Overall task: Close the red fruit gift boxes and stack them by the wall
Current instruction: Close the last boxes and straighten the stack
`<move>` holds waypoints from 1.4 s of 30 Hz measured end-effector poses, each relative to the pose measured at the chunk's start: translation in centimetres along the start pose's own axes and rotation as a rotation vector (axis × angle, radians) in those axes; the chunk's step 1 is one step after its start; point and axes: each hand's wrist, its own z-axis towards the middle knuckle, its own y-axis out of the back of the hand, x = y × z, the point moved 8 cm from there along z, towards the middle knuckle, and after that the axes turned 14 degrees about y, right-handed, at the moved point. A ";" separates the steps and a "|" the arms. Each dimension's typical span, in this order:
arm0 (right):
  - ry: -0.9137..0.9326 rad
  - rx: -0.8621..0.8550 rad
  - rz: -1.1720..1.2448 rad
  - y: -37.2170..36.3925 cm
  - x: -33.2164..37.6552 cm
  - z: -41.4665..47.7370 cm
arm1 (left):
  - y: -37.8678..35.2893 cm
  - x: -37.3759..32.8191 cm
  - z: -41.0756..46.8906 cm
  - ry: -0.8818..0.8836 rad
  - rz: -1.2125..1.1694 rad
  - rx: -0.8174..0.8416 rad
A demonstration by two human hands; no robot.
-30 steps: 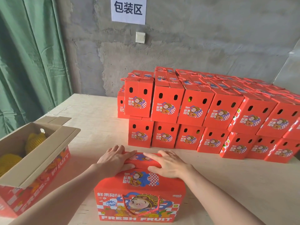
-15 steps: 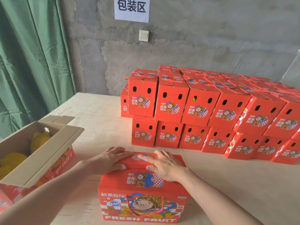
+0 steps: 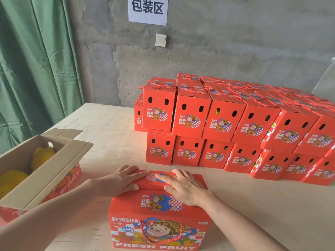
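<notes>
The bare left forearm (image 3: 54,216) and bare right forearm (image 3: 241,227) are reaching forward from the lower edge of the view and converging toward the middle. The left hand (image 3: 119,181) is lying palm down, its fingers straight, close together and pointing forward and to the right, with the thumb spread along the near side. The right hand (image 3: 183,187) is lying palm down beside it, its fingers straight, slightly fanned and pointing forward and to the left. The two sets of fingertips are sitting near each other without touching. Both hands are pressing flat on the top of the red cardboard gift box (image 3: 154,185).
</notes>
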 end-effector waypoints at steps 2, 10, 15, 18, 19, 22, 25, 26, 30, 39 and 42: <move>0.003 0.006 -0.004 -0.1 0.0 0.0 | 0.0 0.1 0.0 -0.006 0.018 0.019; 0.015 0.060 -0.033 -0.8 0.3 0.1 | -0.6 -0.2 -0.1 0.051 0.119 0.015; 0.008 0.058 0.003 -1.5 0.1 0.3 | -0.7 -0.8 -0.2 0.089 0.115 0.038; 0.015 0.054 -0.002 -1.6 0.1 0.4 | -0.8 -0.6 -0.3 0.134 0.166 -0.003; 0.018 0.049 -0.005 -1.6 0.1 0.5 | -0.7 -0.7 -0.4 0.157 0.180 -0.029; 0.020 0.025 0.001 -1.8 0.0 0.6 | -1.4 -3.5 -0.4 0.222 0.165 -0.117; 0.006 -0.083 0.019 -1.4 -0.2 0.6 | -2.5 -7.1 -0.2 0.244 0.093 -0.185; -0.011 -0.132 0.037 -1.1 -0.3 0.5 | -2.5 -7.5 -0.1 0.243 0.080 -0.202; -0.039 -0.115 -0.016 -1.2 -0.7 -0.4 | -2.0 -7.5 -0.8 0.200 0.068 -0.220; 0.069 -0.009 0.039 -1.7 -2.7 -6.6 | -2.0 -8.2 -1.0 0.120 0.104 -0.215; 0.062 -0.022 0.075 -1.9 -2.5 -6.2 | -2.3 -8.0 -0.6 0.124 0.105 -0.210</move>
